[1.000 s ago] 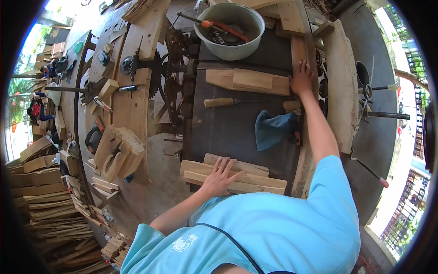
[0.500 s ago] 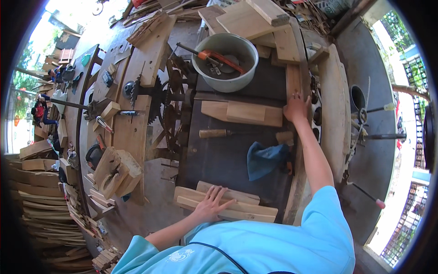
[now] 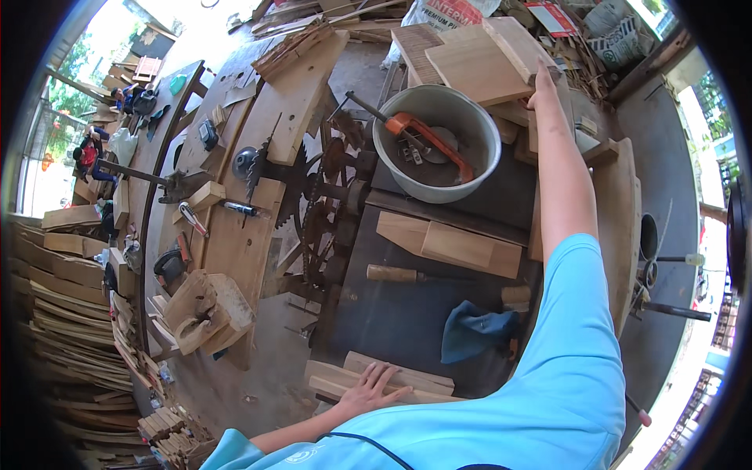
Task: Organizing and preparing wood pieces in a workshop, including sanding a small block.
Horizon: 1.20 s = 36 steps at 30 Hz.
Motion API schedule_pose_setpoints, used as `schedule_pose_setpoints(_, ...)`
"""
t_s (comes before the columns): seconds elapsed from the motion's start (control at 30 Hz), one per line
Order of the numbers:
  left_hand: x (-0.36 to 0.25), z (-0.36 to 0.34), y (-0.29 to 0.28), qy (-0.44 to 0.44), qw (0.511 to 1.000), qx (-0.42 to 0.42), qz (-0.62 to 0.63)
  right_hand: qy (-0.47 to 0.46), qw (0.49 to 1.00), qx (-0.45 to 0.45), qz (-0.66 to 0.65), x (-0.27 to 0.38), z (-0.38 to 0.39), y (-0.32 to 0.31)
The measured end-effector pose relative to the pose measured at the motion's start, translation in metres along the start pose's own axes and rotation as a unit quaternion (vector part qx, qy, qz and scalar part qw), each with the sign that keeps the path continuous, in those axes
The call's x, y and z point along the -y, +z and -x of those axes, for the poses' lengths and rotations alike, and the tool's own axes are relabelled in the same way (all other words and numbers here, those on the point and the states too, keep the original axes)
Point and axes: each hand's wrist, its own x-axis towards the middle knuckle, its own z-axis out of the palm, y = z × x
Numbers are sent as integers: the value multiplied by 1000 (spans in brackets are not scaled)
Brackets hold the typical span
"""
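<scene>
My left hand [image 3: 372, 392] lies flat with fingers spread on narrow wooden pieces [image 3: 419, 377] side by side at the near edge of the dark bench top [image 3: 360, 317]. At full reach, my right hand [image 3: 541, 88] is at the near end of a thick wooden board [image 3: 513, 43] on a stack at the far right. Its fingers show edge-on and are partly hidden, so their grip is unclear. Between my hands are a block with a tapered end [image 3: 450, 243], a wood-handled tool [image 3: 392, 273] and a blue cloth [image 3: 474, 330].
A grey metal basin [image 3: 436, 188] holding an orange clamp [image 3: 429, 129] stands on the far bench. Toothed saw blades and gears [image 3: 313, 188] lie left of it. Farther left, a plank bench [image 3: 262, 211] bears a carved wooden block [image 3: 207, 309] and a pen-like tool [image 3: 240, 208].
My right hand has moved forward from beside the tapered block to the far board stack. My left hand stays on the wooden pieces. The view has shifted.
</scene>
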Motion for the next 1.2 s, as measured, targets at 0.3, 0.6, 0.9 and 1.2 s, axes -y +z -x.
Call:
schedule_pose_setpoints(0.3,-4,7,-12,-61,995,80,23,-55,971,-167,159,-65,48,22)
schedule_pose_setpoints(0.6,9,-8,1,48,998,24,-21,-348,929,36,-121,71,-14,-136)
schedule_pose_setpoints(0.9,0,12,16,27,998,-5,-64,-415,889,-182,65,70,283,-245)
schedule_pose_setpoints(1.2,-19,21,8,29,995,-20,-91,-273,954,-125,0,-37,532,-373)
